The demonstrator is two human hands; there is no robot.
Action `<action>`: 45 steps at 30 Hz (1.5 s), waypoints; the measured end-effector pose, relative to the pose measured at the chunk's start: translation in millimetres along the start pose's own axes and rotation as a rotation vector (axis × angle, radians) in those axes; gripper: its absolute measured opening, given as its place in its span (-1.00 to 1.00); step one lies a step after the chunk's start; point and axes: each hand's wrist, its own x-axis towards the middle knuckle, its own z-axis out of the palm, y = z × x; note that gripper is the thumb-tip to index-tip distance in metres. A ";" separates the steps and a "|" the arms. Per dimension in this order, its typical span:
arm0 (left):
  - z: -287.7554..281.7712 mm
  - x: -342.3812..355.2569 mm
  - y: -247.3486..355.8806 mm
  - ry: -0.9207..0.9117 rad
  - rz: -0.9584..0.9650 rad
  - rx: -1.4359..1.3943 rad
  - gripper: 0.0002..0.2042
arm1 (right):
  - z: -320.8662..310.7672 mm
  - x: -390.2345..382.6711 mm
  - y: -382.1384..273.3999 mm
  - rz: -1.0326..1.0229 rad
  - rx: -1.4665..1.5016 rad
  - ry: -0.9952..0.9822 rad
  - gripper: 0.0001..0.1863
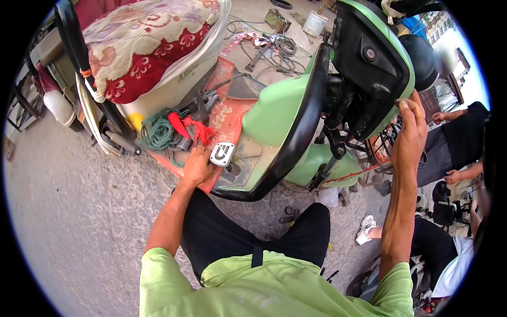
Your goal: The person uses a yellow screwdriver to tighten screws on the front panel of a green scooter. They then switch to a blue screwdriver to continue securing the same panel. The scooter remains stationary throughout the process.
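Low in front of me, my left hand (198, 165) grips a small square silver metal part (222, 154) over an orange floor mat (222, 116) on the scooter. Beside it lie a tangle of green cord (157, 134), a red-handled item (178, 124) and red string (198, 130). My right hand (409, 119) is raised at the right side of the scooter's black and green front panel (356, 74), fingers closed at its edge. The light green scooter body (277, 108) has a black curved rim and an exposed black fork underneath.
A padded seat with a patterned red cover (153, 47) stands left. Hoses (282, 47) and a white bucket (312, 25) lie behind. People in dark clothing (454, 142) are close on the right, one white shoe (366, 230) near my right arm. Small parts (289, 214) lie on the concrete ground (90, 201).
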 end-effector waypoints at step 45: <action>-132.1 51.6 265.6 0.151 0.190 -1.367 -0.62 | -7.0 -3.3 -12.2 0.154 0.196 -0.049 -0.83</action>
